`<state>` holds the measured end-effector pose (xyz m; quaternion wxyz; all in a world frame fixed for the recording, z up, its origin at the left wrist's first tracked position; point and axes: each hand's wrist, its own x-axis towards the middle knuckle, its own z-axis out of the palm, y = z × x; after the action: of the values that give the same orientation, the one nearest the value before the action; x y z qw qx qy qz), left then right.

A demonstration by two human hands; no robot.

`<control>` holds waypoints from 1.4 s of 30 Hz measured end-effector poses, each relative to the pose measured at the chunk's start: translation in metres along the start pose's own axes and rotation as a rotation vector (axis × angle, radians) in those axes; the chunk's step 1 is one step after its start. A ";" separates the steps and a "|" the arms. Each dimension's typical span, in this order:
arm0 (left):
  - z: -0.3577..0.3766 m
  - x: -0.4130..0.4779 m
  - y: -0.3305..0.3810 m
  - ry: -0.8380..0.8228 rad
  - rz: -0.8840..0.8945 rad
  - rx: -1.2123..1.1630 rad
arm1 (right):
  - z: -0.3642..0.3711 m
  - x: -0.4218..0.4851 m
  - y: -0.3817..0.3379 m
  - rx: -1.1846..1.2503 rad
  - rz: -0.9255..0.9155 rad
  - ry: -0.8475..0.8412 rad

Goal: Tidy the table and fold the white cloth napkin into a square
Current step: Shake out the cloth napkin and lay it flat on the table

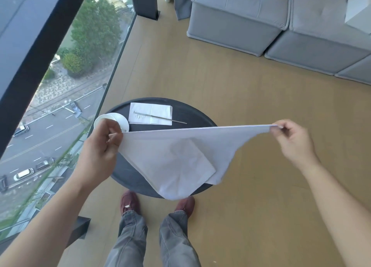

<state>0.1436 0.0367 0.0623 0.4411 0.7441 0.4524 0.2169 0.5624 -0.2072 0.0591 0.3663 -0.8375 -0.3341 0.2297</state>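
I hold the white cloth napkin stretched above the round black table. My left hand pinches its left corner and my right hand pinches its right corner. The top edge is taut between them and the rest hangs down in a loose triangle, with one layer folded over another. The cloth hides the near half of the table.
On the far side of the table lie a folded paper napkin with a thin metal utensil across it, and a white cup on a saucer at the left edge. A glass wall runs along the left. Grey sofa modules stand at the back right.
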 end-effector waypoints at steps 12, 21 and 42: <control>-0.023 0.043 0.069 -0.065 -0.222 -0.577 | -0.067 0.000 -0.083 0.858 -0.016 0.205; -0.054 0.030 0.103 -0.126 -0.116 -0.746 | -0.076 -0.033 -0.076 0.844 -0.047 0.280; 0.004 -0.076 -0.107 -0.186 -0.616 -0.513 | 0.101 -0.132 0.062 0.499 0.553 0.187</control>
<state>0.0574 -0.0090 -0.0255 0.6957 0.4560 0.5435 0.1124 0.4342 -0.2880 -0.0331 0.5119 -0.7985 0.0053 0.3168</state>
